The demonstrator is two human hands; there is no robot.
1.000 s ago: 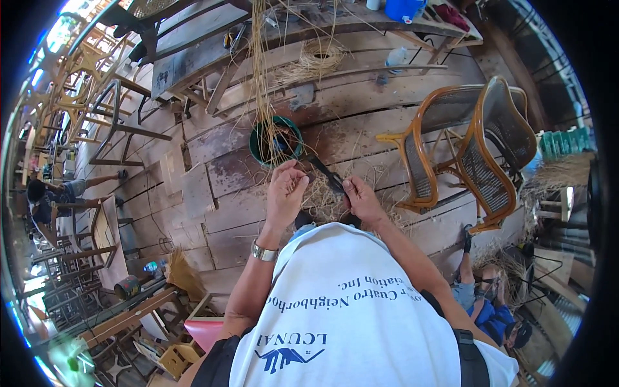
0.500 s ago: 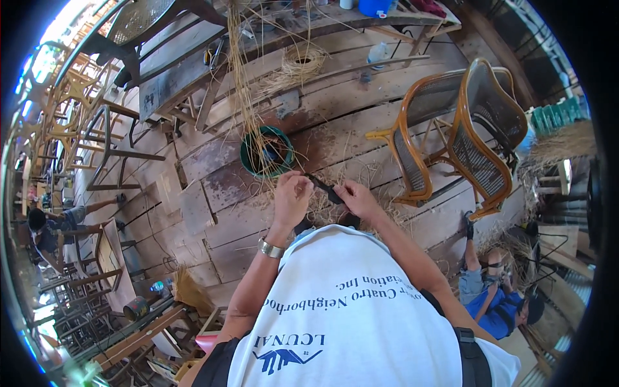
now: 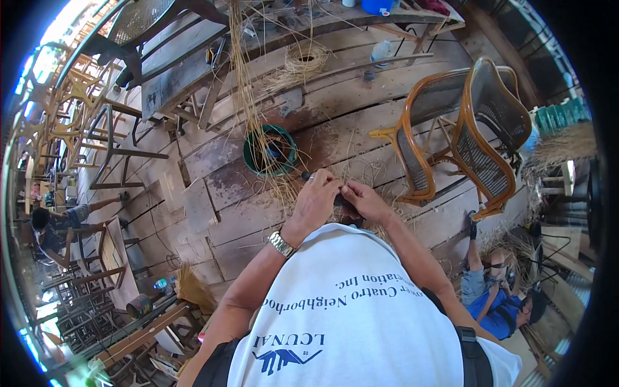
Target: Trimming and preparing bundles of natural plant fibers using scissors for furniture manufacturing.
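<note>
My left hand (image 3: 317, 201) and my right hand (image 3: 365, 201) meet in front of my chest, both closed around a small dark tool (image 3: 338, 200) and thin cane strands. A metal watch (image 3: 281, 244) sits on my left wrist. Long pale cane strands (image 3: 248, 97) hang down from above into a green bucket (image 3: 269, 151) on the plank floor, just beyond my hands. Loose cane scraps (image 3: 290, 193) lie around the bucket. My white shirt hides what is under my hands.
Two woven cane chairs with orange frames (image 3: 461, 132) stand on the right. A coil of cane (image 3: 307, 59) lies by a workbench (image 3: 193, 71) at the back. One person (image 3: 500, 293) sits low at the right, another (image 3: 55, 226) works at the left among chair frames.
My hands have drawn closer to my chest and closed together on the tool; the view has tilted so the bucket and chairs sit lower in the picture.
</note>
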